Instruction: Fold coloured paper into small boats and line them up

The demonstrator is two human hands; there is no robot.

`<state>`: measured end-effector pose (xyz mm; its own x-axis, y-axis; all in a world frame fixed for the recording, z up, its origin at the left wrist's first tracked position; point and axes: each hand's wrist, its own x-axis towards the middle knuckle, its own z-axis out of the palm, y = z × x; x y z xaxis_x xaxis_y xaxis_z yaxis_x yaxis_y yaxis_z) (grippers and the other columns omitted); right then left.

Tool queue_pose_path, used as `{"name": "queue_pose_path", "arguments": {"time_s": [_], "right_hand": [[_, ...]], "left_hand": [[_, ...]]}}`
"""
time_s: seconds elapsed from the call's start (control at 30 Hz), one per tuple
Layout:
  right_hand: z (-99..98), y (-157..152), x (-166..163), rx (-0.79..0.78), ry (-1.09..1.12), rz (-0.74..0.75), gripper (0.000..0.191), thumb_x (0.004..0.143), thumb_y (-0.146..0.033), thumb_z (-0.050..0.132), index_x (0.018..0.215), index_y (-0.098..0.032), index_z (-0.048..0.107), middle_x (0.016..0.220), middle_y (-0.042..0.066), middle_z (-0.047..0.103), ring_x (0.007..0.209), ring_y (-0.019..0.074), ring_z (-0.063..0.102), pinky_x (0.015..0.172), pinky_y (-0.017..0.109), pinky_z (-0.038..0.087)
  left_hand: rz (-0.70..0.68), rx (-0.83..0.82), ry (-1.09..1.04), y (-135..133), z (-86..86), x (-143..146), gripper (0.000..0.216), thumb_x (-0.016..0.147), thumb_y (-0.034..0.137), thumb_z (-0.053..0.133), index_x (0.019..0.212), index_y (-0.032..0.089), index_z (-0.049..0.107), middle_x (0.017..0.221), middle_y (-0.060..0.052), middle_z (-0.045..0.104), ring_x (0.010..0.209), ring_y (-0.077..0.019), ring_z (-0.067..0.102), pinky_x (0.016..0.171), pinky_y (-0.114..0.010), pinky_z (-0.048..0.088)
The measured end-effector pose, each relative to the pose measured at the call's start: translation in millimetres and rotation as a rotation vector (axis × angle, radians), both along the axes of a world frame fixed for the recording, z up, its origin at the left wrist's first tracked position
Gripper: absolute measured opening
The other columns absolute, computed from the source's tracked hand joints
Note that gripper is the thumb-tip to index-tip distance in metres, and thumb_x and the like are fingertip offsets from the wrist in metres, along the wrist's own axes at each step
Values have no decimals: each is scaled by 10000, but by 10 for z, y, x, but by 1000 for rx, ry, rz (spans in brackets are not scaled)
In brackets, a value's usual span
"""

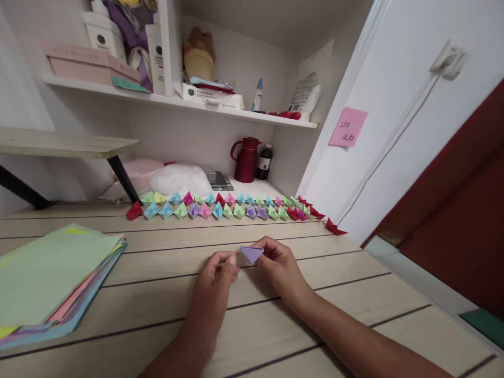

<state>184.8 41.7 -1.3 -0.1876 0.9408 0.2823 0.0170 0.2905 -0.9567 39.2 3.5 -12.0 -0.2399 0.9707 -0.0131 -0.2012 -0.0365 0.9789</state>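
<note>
So, head cam, the only view: two bare hands over one slatted wooden table. The right hand (272,261) had one folded purple paper (252,255) pinched between thumb and fingers, just above the tabletop (157,294) near the middle. The left hand (220,269) was just beside the paper's left corner, thumb and fingers curled close together; couldn't tell if it was gripping or touching anything.

Behind that sat two rows of little paper boats (238,211). I got roughly sixteen per row, but they bunched up at the right end, so don't hold me to it. Three purple ones in the front row, and one red boat (336,227) off by itself at far right. One stack of coloured paper (59,273) on the left, sheets too tight to count.

Shelf stuff: one red jug (247,160), one dark bottle (264,161) with a white label too small to read, one blue-capped bottle (257,96), one plush toy (199,52). Two white containers (104,38) and one white packet (212,97) had dark round logos, brand unreadable. The one pink note (348,127) on the wall said "250", with handwriting underneath I couldn't make out.
</note>
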Motion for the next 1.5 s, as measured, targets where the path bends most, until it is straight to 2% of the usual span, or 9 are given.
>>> {"name": "queue_pose_path", "arguments": {"time_s": [0.13,0.3,0.5,0.63,0.83,1.07,1.2,1.3,1.5], "right_hand": [[5,-27,-34,-86,117,53,153,709,-263,688,700,-185,558,643,-27,576,612,121,496,609,240,389],[-6,-46,-57,-43,49,-31,121,715,-196,613,678,-192,498,612,-44,514,571,107,451,561,227,367],[-12,-84,-49,100,-171,-91,91,742,-158,559,705,-200,488,637,-36,513,587,118,449,585,243,384],[25,-118,-50,135,-222,-108,90,747,-143,547,702,-199,494,654,-27,539,600,120,470,592,241,394],[51,-181,-73,169,-266,-74,100,713,-105,554,675,-186,509,619,-42,515,584,106,438,570,222,372],[87,-200,-81,179,-277,-71,140,688,-60,544,753,-182,565,682,-38,567,589,96,469,553,204,380],[91,-199,-70,120,-254,-47,144,692,-59,534,756,-183,570,668,-39,570,574,92,479,532,198,381],[51,-175,-71,-4,-160,-13,85,724,-111,539,743,-193,529,598,-61,524,515,88,460,481,196,361],[20,-138,-90,-71,-47,-11,140,668,-85,535,685,-202,459,515,-99,456,460,73,480,455,173,367]], "left_hand": [[-59,19,19,4,-36,15,372,717,416,677,996,171,707,927,-97,731,880,-255,661,811,-379,494],[-193,62,57,-6,-34,74,451,652,265,730,1087,169,660,1050,-124,711,921,-249,654,852,-376,490],[-204,54,147,-44,-5,132,369,673,279,717,1018,160,656,930,-114,721,835,-247,660,792,-366,505],[-175,57,186,-73,30,129,308,677,299,708,955,169,681,873,-94,722,811,-248,657,770,-342,496],[-239,94,171,-85,38,110,297,770,328,612,1018,179,677,991,-85,724,904,-251,660,840,-335,490],[-243,86,179,-81,53,98,301,740,257,579,1009,174,682,991,-73,736,941,-275,662,858,-344,490],[-262,108,190,-103,109,87,314,747,264,548,1013,170,684,971,-58,735,951,-266,653,842,-315,488],[-265,79,207,-105,121,98,312,752,311,550,989,160,685,894,-54,731,849,-246,657,751,-289,491],[-195,15,278,-63,9,157,336,689,281,596,1005,171,628,758,-24,670,753,-220,631,716,-297,478]]}}
